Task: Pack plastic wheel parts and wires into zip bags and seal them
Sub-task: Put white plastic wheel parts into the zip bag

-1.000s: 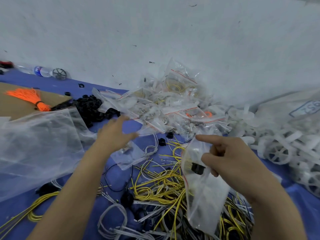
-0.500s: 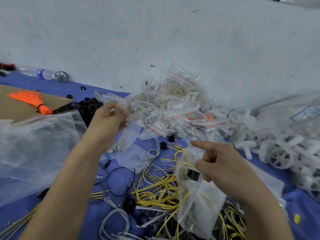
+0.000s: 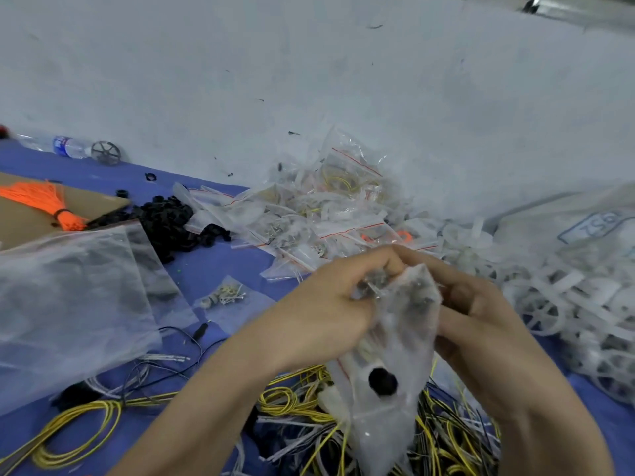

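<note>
A clear zip bag hangs in front of me over a tangle of yellow, white and black wires. A black plastic part lies inside it. My right hand pinches the bag's top edge. My left hand meets it at the bag's mouth, gripping a small packet of metal screws. White plastic wheel parts are heaped to the right. Filled zip bags with red seal lines pile up behind my hands.
A large clear plastic bag lies at left beside cardboard with an orange tassel bundle. Black plastic parts are heaped near it. Another small screw packet lies on the blue cloth. A water bottle lies by the white wall.
My left hand picked a small screw packet from the pile and brought it right, to the mouth of the bag. The right hand lifted the bag slightly to meet it.
</note>
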Available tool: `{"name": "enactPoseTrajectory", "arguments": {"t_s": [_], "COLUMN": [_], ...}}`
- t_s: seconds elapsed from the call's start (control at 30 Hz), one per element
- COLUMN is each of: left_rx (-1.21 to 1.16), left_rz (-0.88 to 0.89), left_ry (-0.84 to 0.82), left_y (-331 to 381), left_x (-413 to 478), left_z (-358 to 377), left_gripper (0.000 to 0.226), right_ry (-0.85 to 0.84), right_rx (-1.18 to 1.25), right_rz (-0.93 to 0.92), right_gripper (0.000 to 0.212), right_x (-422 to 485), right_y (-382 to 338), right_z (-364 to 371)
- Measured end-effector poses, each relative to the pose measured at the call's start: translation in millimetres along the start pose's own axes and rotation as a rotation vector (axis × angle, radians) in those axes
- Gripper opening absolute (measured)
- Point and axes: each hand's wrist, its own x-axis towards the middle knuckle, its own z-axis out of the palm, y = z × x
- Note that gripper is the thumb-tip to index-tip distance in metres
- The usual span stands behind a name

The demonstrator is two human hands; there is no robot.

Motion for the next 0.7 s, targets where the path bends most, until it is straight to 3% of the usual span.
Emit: {"name": "enactPoseTrajectory", "arguments": {"t_s": [0.17, 0.3, 0.4, 0.47, 0.53, 0.6, 0.7], "left_rx": [0.352, 0.74, 0.766, 0.71, 0.726, 0.745, 0.83], "left_rz": [-0.054, -0.155, -0.25, -0.319, -0.324, -0.278, -0.188], "left_ry": [0.026, -0.16, -0.181, -0.129, -0.149, -0.231, -0.257], "left_y": [-0.7, 1.0, 3.3, 3.0, 5.0, 6.9, -1.5], "left_x": [-6.9, -15.9, -17.5, -19.9, -23.9, -24.8, -17.0], "left_z": [-9.6, -10.8, -12.8, -19.0, -23.9, -22.7, -19.0], "left_gripper": [0.035, 0.022, 0.025, 0.062, 0.081, 0.081, 0.042], "right_ry": [0.1, 0.225, 0.19, 0.147, 0.128, 0.168, 0.195], "right_rx": [-0.12, -0.176, -0.271, -0.308, -0.309, -0.286, -0.236], "right_rz": [-0.02, -0.125, -0.156, -0.157, -0.152, -0.156, -0.163], "right_gripper": [0.059, 0.05, 0.054, 0.052, 0.049, 0.047, 0.042], "right_x": [-4.2, -6.0, -8.6, -10.3, -10.1, -8.0, -5.3], "right_y": [0.8, -4.1, -8.5, -11.6, -13.1, -11.7, -8.0], "right_z": [-6.1, -3.5, -0.2, 1.1, 3.5, 5.2, 6.5]}}
